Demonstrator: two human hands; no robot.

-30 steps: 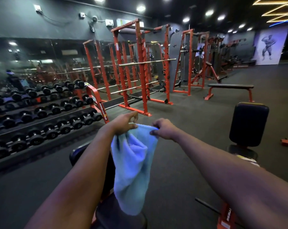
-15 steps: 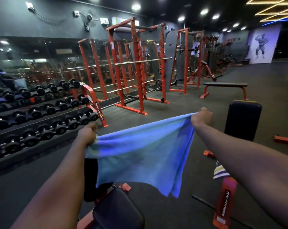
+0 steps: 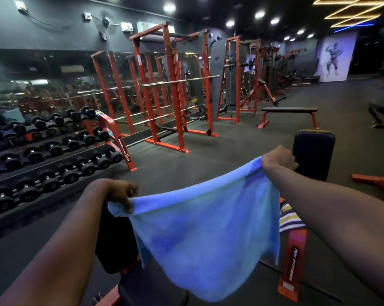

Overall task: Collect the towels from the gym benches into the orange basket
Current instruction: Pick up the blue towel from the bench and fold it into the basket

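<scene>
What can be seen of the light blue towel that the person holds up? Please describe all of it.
The light blue towel looks like soft, fuzzy terry cloth, plain, with darker blue shading. It is spread open in the air, its top edge sagging. The left hand pinches one upper corner, lower; the right hand grips the other, higher. The rest hangs free over a black padded bench.

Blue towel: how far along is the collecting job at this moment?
Done: the blue towel is picked up. In hand: the left hand and right hand hold its top corners, spread in the air. Left: a striped towel lies on the bench at right; no orange basket is in view.
</scene>
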